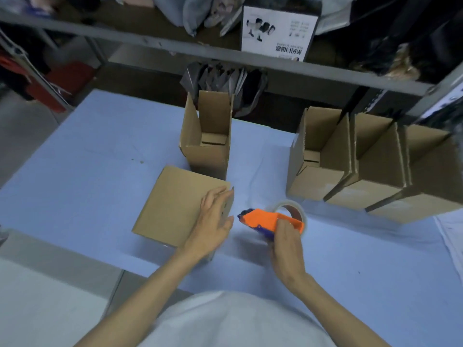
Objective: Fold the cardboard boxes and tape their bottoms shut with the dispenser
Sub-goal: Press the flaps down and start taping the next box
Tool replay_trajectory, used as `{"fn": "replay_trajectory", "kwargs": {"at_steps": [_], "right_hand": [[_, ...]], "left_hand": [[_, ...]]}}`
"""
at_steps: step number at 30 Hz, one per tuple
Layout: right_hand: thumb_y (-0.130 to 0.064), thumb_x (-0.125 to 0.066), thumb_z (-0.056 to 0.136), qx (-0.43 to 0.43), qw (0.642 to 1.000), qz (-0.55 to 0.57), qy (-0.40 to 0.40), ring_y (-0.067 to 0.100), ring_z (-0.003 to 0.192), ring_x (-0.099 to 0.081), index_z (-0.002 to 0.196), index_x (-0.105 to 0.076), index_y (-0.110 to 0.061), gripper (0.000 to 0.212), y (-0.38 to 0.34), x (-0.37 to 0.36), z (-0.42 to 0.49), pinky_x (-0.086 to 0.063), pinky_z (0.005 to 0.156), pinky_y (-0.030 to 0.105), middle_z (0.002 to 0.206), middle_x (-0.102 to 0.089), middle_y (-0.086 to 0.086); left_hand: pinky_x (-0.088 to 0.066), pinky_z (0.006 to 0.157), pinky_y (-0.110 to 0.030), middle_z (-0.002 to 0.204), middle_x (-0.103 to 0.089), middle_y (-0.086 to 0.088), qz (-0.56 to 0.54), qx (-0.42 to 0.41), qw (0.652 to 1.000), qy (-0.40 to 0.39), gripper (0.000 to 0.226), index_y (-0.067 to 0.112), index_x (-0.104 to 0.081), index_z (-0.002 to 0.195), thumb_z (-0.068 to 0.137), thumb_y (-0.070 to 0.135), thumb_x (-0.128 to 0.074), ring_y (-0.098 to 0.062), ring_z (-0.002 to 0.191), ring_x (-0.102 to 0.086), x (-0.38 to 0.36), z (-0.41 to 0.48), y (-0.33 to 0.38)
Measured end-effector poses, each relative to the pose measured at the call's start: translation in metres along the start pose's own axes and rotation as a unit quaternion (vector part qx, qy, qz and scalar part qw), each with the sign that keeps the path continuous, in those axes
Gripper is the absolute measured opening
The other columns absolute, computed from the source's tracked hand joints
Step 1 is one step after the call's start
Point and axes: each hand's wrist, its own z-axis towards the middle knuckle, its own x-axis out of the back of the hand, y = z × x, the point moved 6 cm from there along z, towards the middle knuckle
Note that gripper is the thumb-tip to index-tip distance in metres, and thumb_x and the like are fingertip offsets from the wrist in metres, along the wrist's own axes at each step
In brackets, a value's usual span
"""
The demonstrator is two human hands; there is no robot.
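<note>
Spread across most of the view, a pale blue table top [87, 151]. Behind and above it, a grey metal shelving rack [150, 41] crammed with bagged goods.

On the table's right side, a row of three open-topped cardboard boxes [375, 176], flaps upright, pressed side against side; no printing visible on them.

Near the centre front, a plain brown closed box [175, 204], one unmarked face turned up. Just behind it and close to touching, a tall narrow box [208, 156], standing upright with its top open and its flaps raised.

On the shelf above, a white printed carton [278, 31] with dark product photos and a line of Chinese characters, upside down from here and too blurred to read.

Laid flat on the closed box's right edge, the left hand [213, 221]: fingers straight and close together, thumb held apart.

Just to the right of it and above the table, the right hand [285, 244], fingers curled round the handle of an orange and blue tape dispenser [265, 220], nose pointing towards the closed box. At its rear, a clear tape roll [298, 209]; no brand legible.
</note>
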Motion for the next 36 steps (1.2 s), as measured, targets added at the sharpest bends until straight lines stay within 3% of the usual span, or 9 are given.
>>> {"fn": "replay_trajectory", "kwargs": {"at_steps": [2, 5, 8, 12, 17, 24, 30, 33, 36], "right_hand": [[-0.001, -0.053, 0.090, 0.045, 0.999, 0.005, 0.011, 0.009, 0.083, -0.051, 0.104, -0.055, 0.007, 0.016, -0.012, 0.012, -0.009, -0.044, 0.073, 0.014, 0.100, -0.056, 0.008], [0.007, -0.062, 0.079, 0.120, 0.992, -0.021, 0.019, 0.028, 0.073, -0.048, 0.091, -0.051, 0.004, 0.017, -0.029, 0.026, -0.018, -0.043, 0.058, 0.039, 0.089, -0.053, 0.013], [0.013, -0.067, 0.074, 0.153, 0.988, -0.031, 0.003, 0.029, 0.071, -0.050, 0.096, -0.055, 0.007, 0.026, -0.037, 0.034, -0.019, -0.044, 0.057, 0.038, 0.087, -0.056, 0.016], [0.003, -0.070, 0.077, 0.150, 0.988, -0.012, -0.045, 0.020, 0.070, -0.041, 0.087, -0.047, -0.008, 0.028, -0.034, 0.036, -0.018, -0.035, 0.058, 0.026, 0.083, -0.052, 0.004], [-0.012, -0.072, 0.078, 0.160, 0.983, 0.024, -0.090, 0.006, 0.068, -0.041, 0.086, -0.037, -0.027, 0.039, -0.031, 0.040, -0.015, -0.031, 0.058, 0.014, 0.079, -0.045, -0.020], [-0.031, -0.069, 0.078, 0.148, 0.978, 0.052, -0.134, 0.011, 0.074, -0.052, 0.099, -0.055, -0.019, 0.028, -0.034, 0.035, -0.008, -0.046, 0.063, 0.031, 0.087, -0.059, -0.010], [-0.032, -0.069, 0.071, 0.112, 0.974, 0.099, -0.170, 0.019, 0.091, -0.062, 0.111, -0.060, -0.016, 0.044, -0.035, 0.036, -0.011, -0.051, 0.076, 0.038, 0.105, -0.066, -0.006], [-0.035, -0.075, 0.067, 0.114, 0.970, 0.119, -0.179, 0.007, 0.099, -0.063, 0.122, -0.058, -0.026, 0.058, -0.034, 0.037, -0.012, -0.051, 0.079, 0.023, 0.123, -0.060, -0.021], [-0.054, -0.083, 0.049, 0.089, 0.982, 0.026, -0.163, -0.002, 0.075, -0.060, 0.107, -0.053, -0.037, 0.067, -0.033, 0.037, -0.010, -0.042, 0.062, 0.011, 0.092, -0.063, -0.027]], "left_hand": [[-0.027, 0.109, -0.018, 0.137, -0.043, 0.011, -0.033, -0.020, 0.998, -0.044, 0.051, 0.019, -0.047, 0.137, 0.090, 0.000, -0.051, -0.003, 0.130, -0.037, -0.002, -0.003, 0.016], [-0.040, 0.097, -0.017, 0.116, -0.058, 0.013, -0.030, -0.047, 0.996, -0.069, 0.041, 0.020, -0.060, 0.120, 0.087, -0.003, -0.051, -0.001, 0.112, -0.051, 0.002, -0.006, 0.029], [-0.044, 0.089, -0.021, 0.106, -0.060, 0.011, -0.028, -0.040, 0.996, -0.073, 0.037, 0.019, -0.062, 0.112, 0.080, 0.001, -0.056, -0.003, 0.104, -0.054, 0.009, -0.006, 0.036], [-0.042, 0.077, -0.016, 0.095, -0.061, 0.014, -0.048, -0.038, 0.994, -0.086, 0.024, 0.018, -0.066, 0.098, 0.077, 0.012, -0.057, -0.006, 0.093, -0.056, 0.015, -0.004, 0.042], [-0.045, 0.070, -0.011, 0.085, -0.073, 0.010, -0.087, 0.025, 0.993, -0.070, 0.016, 0.017, -0.075, 0.092, 0.084, 0.005, -0.067, -0.001, 0.078, -0.062, 0.023, 0.004, 0.031], [-0.048, 0.065, -0.006, 0.081, -0.072, 0.005, -0.015, 0.075, 0.997, -0.008, 0.031, 0.016, -0.074, 0.099, 0.079, -0.003, -0.060, 0.000, 0.073, -0.065, 0.024, 0.002, 0.023], [-0.048, 0.062, -0.010, 0.073, -0.071, 0.012, -0.014, 0.126, 0.991, -0.045, 0.013, 0.022, -0.076, 0.073, 0.078, 0.009, -0.075, 0.000, 0.067, -0.066, 0.033, 0.002, 0.011], [-0.054, 0.073, -0.027, 0.071, -0.071, 0.008, -0.071, 0.158, 0.978, -0.113, 0.012, 0.020, -0.072, 0.072, 0.082, 0.014, -0.072, -0.006, 0.068, -0.067, 0.028, -0.001, 0.009], [-0.054, 0.074, -0.033, 0.072, -0.071, 0.003, -0.122, 0.165, 0.970, -0.127, 0.012, 0.012, -0.070, 0.075, 0.086, 0.017, -0.070, -0.009, 0.069, -0.066, 0.023, -0.004, 0.010]]}}
